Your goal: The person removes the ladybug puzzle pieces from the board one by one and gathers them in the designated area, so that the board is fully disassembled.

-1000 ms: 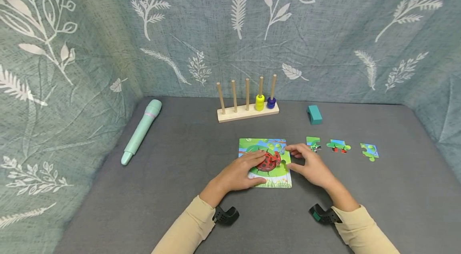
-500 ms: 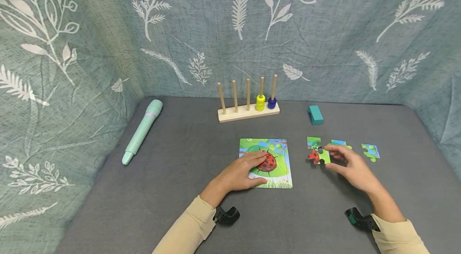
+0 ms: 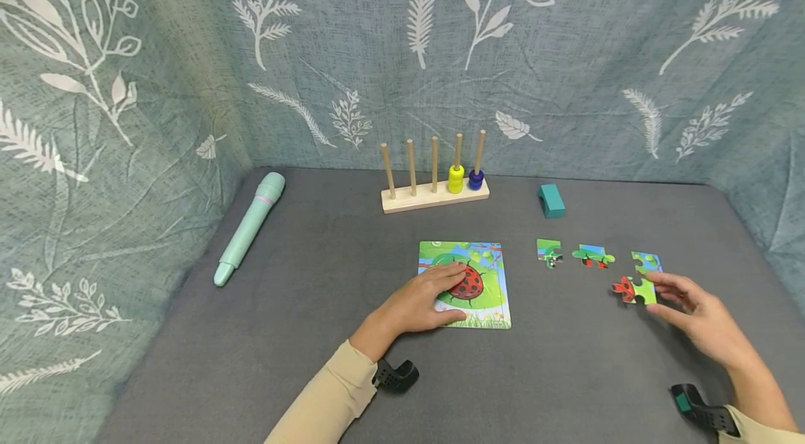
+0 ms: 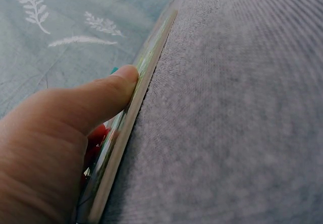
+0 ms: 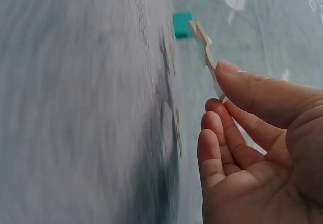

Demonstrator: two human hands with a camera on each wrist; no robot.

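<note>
A square ladybug jigsaw puzzle lies at the middle of the table. My left hand rests flat over its left part, fingers on the picture and thumb along the near side; the left wrist view has that thumb on top of the thin wooden edge. Off to the right, my right hand pinches a red and green puzzle piece between thumb and fingers. In the right wrist view this piece is edge-on, above the table. Just behind it lies a blue and green puzzle piece.
Two more puzzle pieces lie in a row: one green, one with blue, green and red. Behind stand a teal block and a wooden peg stand with yellow and blue beads. A mint toy microphone lies left.
My right hand has lifted the red and green piece off the puzzle's right side and carried it rightward, past the other loose pieces. My left hand has stayed on the puzzle.
</note>
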